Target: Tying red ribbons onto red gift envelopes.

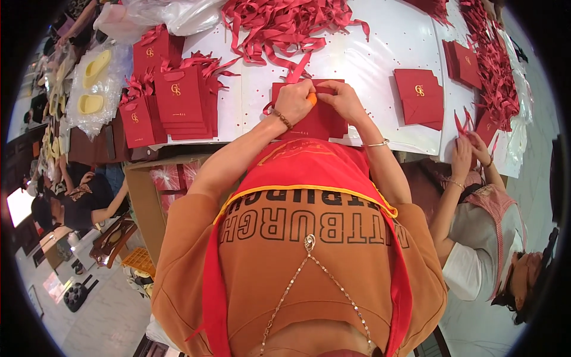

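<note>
A red paper gift bag (321,126) lies flat on the white table in front of me, with both my hands over its upper edge. My left hand (294,102), an orange cover on one finger, is closed on a red ribbon (297,72) that sticks up above it. Thumb and fingers of my right hand (342,101) pinch together at the bag's top edge; what they hold is too small to make out. A tangled heap of red ribbons (285,27) lies just beyond the bag.
Red bags with ribbon handles (181,101) stand in stacks at left. More flat red bags (418,95) lie at right. Beside me on the right, a co-worker's hands (467,149) handle a ribbon. An open cardboard box (143,196) sits below the table's left edge.
</note>
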A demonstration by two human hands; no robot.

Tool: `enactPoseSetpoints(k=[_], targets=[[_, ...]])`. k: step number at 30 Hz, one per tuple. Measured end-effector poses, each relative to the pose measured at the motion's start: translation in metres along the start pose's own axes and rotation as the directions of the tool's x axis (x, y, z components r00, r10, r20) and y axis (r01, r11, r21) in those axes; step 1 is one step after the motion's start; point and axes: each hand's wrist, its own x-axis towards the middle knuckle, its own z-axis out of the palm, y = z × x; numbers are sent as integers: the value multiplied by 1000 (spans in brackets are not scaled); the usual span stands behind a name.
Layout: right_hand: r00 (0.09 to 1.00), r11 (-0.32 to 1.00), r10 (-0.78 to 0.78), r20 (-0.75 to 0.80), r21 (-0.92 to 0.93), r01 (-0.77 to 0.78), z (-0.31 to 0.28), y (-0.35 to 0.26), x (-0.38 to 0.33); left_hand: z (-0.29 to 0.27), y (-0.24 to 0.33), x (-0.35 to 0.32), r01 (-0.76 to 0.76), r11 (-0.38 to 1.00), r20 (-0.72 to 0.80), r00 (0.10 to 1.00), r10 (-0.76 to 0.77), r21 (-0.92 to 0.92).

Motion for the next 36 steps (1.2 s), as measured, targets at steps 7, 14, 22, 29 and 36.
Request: enactPoseSetpoints(k=[7,14,22,29,36], targets=[[992,955,112,52,271,-121,3,8,4,-4,-8,-2,167,978,117,981,-152,-126],[995,987,97,11,129,-98,4,4,3,3,-3,-1,146,985,73,988,-139,-93],[993,968,111,41,222,-117,1,11,3,8,-8,-1,123,983,69,991,-114,-136],[988,975,148,37,162,-152,-1,8,4,7,-7,2,374,858,197,926,-322,-353],[993,981,118,31,148,-121,0,14,6,10,-7,1,217,949,115,974,-195,-227]])
